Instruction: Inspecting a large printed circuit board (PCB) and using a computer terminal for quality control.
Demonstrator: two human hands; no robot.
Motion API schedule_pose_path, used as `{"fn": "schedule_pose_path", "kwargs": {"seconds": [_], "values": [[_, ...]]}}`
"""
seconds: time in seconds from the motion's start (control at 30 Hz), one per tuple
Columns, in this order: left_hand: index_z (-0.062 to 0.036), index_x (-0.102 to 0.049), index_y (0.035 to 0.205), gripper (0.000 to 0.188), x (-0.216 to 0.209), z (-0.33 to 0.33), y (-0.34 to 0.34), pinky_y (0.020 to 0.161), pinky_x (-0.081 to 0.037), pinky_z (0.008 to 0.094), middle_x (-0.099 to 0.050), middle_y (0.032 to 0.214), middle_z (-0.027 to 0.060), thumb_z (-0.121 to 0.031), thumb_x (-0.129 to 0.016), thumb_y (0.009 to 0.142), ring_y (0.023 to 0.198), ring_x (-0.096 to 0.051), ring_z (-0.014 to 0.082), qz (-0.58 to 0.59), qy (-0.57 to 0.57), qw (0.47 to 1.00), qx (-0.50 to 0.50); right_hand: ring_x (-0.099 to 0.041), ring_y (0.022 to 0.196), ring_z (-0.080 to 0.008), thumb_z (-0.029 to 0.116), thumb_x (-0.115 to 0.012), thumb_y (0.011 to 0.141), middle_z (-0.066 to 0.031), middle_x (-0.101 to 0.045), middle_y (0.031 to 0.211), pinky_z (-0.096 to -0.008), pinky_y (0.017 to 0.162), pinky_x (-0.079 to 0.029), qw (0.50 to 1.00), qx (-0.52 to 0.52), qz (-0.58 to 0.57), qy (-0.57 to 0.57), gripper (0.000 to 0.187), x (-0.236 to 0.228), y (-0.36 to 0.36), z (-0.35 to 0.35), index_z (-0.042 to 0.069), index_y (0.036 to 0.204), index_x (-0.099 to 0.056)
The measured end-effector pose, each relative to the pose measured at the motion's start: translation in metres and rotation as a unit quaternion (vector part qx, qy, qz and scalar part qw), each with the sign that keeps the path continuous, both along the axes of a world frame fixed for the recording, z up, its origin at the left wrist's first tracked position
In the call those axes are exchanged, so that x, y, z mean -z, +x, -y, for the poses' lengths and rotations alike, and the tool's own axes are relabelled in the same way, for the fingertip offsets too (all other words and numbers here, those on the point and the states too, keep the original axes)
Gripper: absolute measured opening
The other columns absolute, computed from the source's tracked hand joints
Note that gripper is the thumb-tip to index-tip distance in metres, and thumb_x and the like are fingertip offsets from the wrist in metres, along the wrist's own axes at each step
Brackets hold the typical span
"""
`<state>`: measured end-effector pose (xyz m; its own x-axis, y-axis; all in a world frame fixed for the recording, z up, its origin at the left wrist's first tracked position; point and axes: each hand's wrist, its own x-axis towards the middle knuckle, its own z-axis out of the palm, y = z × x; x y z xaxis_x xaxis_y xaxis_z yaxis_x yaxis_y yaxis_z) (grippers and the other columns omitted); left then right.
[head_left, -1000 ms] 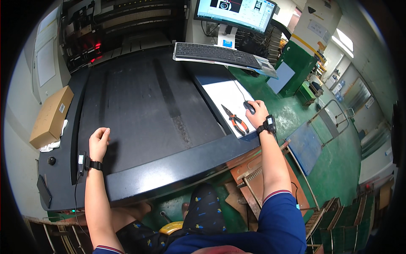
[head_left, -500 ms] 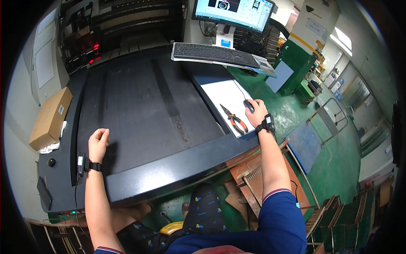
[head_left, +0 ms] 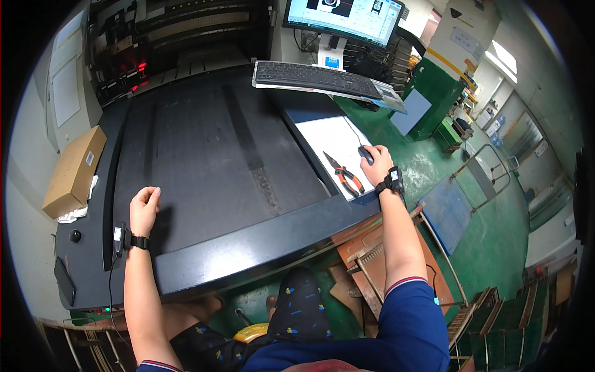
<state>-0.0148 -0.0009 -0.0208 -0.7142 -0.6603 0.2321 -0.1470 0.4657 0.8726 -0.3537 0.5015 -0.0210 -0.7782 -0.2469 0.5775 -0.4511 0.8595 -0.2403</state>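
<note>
My right hand [head_left: 378, 165] lies over a black computer mouse [head_left: 366, 155], its fingers curved round it. The mouse rests on a white sheet [head_left: 322, 133] at the right side of the black machine bed. Beside it on the sheet lie long-nose pliers [head_left: 345, 175] with red and black handles, their jaws pointing away from me. My left hand [head_left: 144, 209] is over the left part of the machine bed [head_left: 198, 161], fingers curled in with the thumb against them. Nothing shows in that hand. Each wrist wears a black strap with a small device.
A black keyboard [head_left: 316, 80] stands on a shelf at the back, below a lit monitor [head_left: 344, 20]. On the left rim sit a cardboard box [head_left: 74, 173] and a black knob [head_left: 75, 235]. Red lights glow in the machine's far left. A trolley [head_left: 446, 214] stands on the green floor.
</note>
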Motion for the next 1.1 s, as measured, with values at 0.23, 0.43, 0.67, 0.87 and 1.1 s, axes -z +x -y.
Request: {"fn": "schedule_pose_path", "kwargs": {"seconds": [0.23, 0.43, 0.67, 0.87, 1.1], "values": [[-0.0013, -0.065, 0.089, 0.023, 0.000, -0.001, 0.000, 0.054, -0.041, 0.0223, -0.058, 0.066, 0.0000, -0.024, -0.061, 0.091, 0.057, -0.050, 0.0062, -0.004, 0.007, 1.000, 0.004, -0.056, 0.106, -0.0316, 0.025, -0.066, 0.075, -0.0117, -0.056, 0.116, -0.0424, 0.091, -0.047, 1.000, -0.020, 0.006, -0.006, 0.037, -0.005, 0.008, 0.003, 0.019, 0.111, -0.066], [-0.0013, -0.065, 0.089, 0.023, 0.001, 0.000, 0.001, 0.054, -0.041, 0.0226, -0.058, 0.066, -0.0003, -0.024, -0.062, 0.091, 0.056, -0.050, 0.0061, -0.004, -0.002, 1.000, 0.008, -0.057, 0.106, -0.0316, 0.025, -0.066, 0.074, -0.0112, -0.056, 0.116, -0.0423, 0.090, -0.048, 0.999, -0.046, 0.008, -0.013, 0.037, -0.004, 0.006, 0.002, 0.019, 0.110, -0.067], [-0.0017, -0.065, 0.088, 0.023, -0.003, -0.004, 0.000, 0.054, -0.042, 0.0223, -0.058, 0.066, -0.0007, -0.024, -0.061, 0.091, 0.057, -0.050, 0.0057, -0.001, -0.001, 1.000, 0.010, -0.057, 0.104, -0.0314, 0.024, -0.067, 0.074, -0.0112, -0.057, 0.115, -0.0419, 0.089, -0.049, 0.999, -0.051, -0.001, -0.010, 0.037, -0.003, 0.006, 0.001, 0.019, 0.110, -0.067], [-0.0018, -0.065, 0.087, 0.022, -0.003, -0.005, 0.001, 0.054, -0.042, 0.0223, -0.058, 0.065, -0.0008, -0.023, -0.061, 0.091, 0.056, -0.050, 0.0056, 0.000, 0.003, 1.000, 0.009, -0.057, 0.106, -0.0305, 0.023, -0.067, 0.076, -0.0122, -0.056, 0.116, -0.0384, 0.091, -0.047, 0.999, -0.047, 0.012, -0.001, 0.037, -0.008, 0.011, 0.003, 0.013, 0.111, -0.066], [-0.0013, -0.065, 0.087, 0.022, -0.006, -0.007, 0.000, 0.054, -0.042, 0.0222, -0.058, 0.066, -0.0008, -0.023, -0.062, 0.091, 0.057, -0.050, 0.0058, 0.004, 0.000, 1.000, 0.009, -0.057, 0.105, -0.0302, 0.022, -0.067, 0.075, -0.0117, -0.056, 0.115, -0.0377, 0.090, -0.048, 0.999, -0.051, 0.006, -0.006, 0.036, -0.005, 0.008, 0.001, 0.013, 0.110, -0.067]]}}
